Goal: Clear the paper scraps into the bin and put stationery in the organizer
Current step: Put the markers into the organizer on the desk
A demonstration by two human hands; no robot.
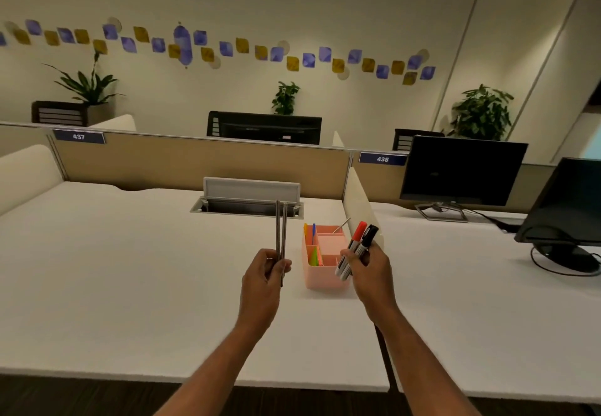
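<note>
Above the desk (130, 269), stationery step: left hand (265, 274) pinches two grey pencils (281, 236), right hand (369, 266) clamps two markers (356, 248). Next move, likely: drop both into pink organizer (325, 280) between hands.

Items logged from my feed: left hand (265, 272), bare; right hand (370, 269), bare. Forearms (211, 367) uncovered down to the frame's lower edge; any clothing out of view.
</note>
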